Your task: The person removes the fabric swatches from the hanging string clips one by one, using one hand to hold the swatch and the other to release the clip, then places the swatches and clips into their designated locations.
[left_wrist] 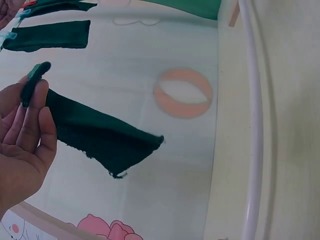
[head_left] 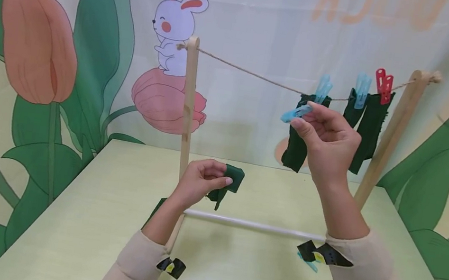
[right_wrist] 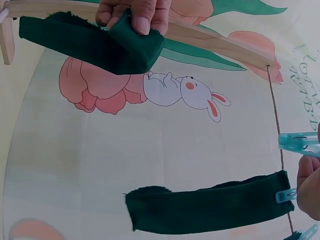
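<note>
Green cloth (head_left: 236,178) is pinched by the left hand (head_left: 198,183); at its two o'clock, the right hand (head_left: 331,143) pinches a clothespin (head_left: 294,114).

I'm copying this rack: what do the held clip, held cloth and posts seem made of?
Clip: probably plastic, smooth, going by its translucent blue. Cloth: matte fabric, by its soft folds and ragged edges; fibre unclear. Posts: likely wood, smooth and pale, by faint grain.

Five pegs (head_left: 292,114), five cloths (head_left: 235,180), two posts (head_left: 393,135), one rope (head_left: 251,72).
</note>
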Motion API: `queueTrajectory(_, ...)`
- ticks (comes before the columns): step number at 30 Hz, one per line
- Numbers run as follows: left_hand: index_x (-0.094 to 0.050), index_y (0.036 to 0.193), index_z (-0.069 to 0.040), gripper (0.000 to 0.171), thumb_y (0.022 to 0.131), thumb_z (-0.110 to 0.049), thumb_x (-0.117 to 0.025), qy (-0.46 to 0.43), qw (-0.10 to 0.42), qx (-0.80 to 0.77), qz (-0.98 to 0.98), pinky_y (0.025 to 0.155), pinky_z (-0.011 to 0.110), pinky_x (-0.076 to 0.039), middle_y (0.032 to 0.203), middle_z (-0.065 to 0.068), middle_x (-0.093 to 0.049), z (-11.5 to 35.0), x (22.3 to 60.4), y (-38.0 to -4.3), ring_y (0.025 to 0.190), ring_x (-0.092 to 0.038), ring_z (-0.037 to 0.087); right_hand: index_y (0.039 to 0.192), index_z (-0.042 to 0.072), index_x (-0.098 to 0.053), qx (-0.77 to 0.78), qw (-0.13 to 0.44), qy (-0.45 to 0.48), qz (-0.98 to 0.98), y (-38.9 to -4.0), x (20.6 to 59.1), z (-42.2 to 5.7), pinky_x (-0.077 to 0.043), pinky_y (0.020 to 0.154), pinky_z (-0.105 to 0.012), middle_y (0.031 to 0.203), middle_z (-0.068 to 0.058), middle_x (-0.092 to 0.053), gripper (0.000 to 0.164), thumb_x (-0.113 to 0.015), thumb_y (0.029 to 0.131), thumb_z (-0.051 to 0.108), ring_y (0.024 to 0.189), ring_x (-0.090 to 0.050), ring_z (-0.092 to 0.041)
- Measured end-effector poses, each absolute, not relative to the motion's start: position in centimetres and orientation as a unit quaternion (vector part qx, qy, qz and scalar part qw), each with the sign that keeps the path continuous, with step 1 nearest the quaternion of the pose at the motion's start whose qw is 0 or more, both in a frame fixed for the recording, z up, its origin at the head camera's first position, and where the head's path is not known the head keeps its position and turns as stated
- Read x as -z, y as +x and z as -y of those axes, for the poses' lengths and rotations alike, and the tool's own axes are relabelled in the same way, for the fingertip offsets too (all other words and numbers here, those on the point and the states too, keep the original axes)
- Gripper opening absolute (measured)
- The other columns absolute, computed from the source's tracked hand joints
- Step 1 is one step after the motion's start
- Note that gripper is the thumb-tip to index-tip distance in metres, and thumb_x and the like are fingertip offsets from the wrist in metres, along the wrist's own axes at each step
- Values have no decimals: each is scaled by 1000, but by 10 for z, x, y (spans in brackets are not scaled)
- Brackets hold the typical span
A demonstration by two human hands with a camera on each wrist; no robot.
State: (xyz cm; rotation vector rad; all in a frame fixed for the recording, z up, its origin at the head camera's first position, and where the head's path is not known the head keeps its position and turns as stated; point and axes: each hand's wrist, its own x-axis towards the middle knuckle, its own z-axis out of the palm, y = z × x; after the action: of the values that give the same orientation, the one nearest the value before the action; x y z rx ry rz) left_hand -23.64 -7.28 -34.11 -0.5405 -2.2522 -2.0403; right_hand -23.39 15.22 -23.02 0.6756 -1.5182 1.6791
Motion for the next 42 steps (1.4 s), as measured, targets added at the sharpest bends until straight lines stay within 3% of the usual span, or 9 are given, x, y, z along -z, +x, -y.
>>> queueTrajectory(6,-62,98,10,20,80,4,-69,-179,32,652,736,72,45,-52,86,15,-68,76,341,-224,72,-64,15,103,-6,-68,-662,374,247,600,-233,243,-159,-51,72,-22,82,-9,-66,29,-75,75,1,74,-61,-17)
queueTrajectory(12,-64,100,6,22,80,1,-71,-157,17,654,740,71,36,-53,89,13,-69,82,363,-237,75,-65,18,103,-8,-66,-677,368,253,585,-234,252,-165,-51,73,-22,83,-11,-66,31,-75,74,-1,74,-61,-17)
queueTrajectory(23,-63,102,6,23,81,-1,-70,-146,24,660,737,75,35,-53,85,12,-66,97,376,-233,79,-65,27,106,-7,-66,-708,328,230,582,-220,268,-173,-50,73,-20,89,-10,-67,31,-73,76,-3,78,-61,-18)
queueTrajectory(35,-62,107,9,22,85,5,-62,-118,44,673,729,74,30,-53,89,15,-66,118,387,-223,79,-65,22,110,-4,-65,-705,300,173,618,-204,298,-178,-51,73,-21,92,-10,-65,31,-70,79,-4,80,-60,-18)
queueTrajectory(42,-61,107,10,23,85,6,-62,-105,52,678,726,75,37,-52,89,15,-65,133,388,-216,77,-65,19,113,-2,-63,-732,272,99,617,-197,321,-183,-51,74,-22,95,-11,-63,34,-70,80,-2,83,-61,-18)
